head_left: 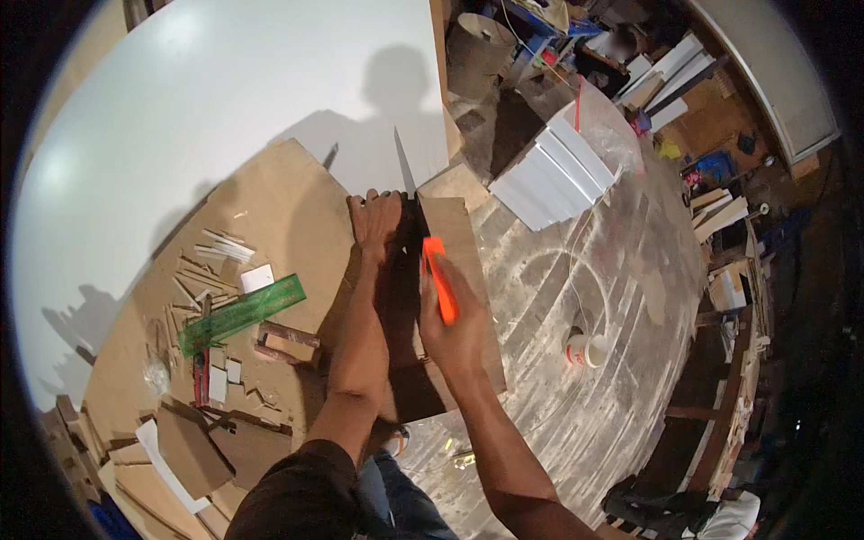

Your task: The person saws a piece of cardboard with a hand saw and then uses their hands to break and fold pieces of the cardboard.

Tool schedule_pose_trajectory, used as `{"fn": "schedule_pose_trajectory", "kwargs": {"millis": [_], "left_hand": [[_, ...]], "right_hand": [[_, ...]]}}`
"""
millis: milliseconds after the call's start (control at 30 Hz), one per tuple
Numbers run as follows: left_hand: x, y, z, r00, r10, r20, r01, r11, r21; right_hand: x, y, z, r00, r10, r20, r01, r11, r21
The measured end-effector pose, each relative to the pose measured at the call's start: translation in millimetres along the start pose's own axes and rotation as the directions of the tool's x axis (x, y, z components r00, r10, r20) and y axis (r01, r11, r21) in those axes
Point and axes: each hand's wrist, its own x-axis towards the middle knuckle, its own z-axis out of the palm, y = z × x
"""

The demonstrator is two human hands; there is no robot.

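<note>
Fingers of the right hand (pixel 461 315) gripped the handsaw (pixel 405 165) by its orange handle (pixel 436 252), right of the left hand (pixel 376 223), which lay on the brown board (pixel 450 225), clamping unclear. Saw probably light, springy; board seemed stiff, best held by edges.

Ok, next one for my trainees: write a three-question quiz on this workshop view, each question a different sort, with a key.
1. Short answer: Which tool is in the right hand, and what colour is its handle?
2. True or false: The green straightedge lies farther to the person's left than the left hand.
3. Fill in the gap: The white bucket with red marking is on the ____.

Key:
1. A handsaw; orange.
2. True.
3. Floor.
</note>
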Motion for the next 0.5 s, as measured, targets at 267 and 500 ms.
{"fn": "schedule_pose_trajectory", "kwargs": {"millis": [267, 500], "left_hand": [[-2, 14, -31, 0.996, -0.059, 0.073, 0.061, 0.998, -0.024], [0, -6, 0, 1.0, -0.005, -0.018, 0.005, 1.0, -0.018]], "right_hand": [[-135, -39, -67, 0.987, 0.154, 0.037, -0.154, 0.988, -0.015], [-47, 9, -4, 0.999, 0.009, -0.052, -0.013, 0.997, -0.08]]}}
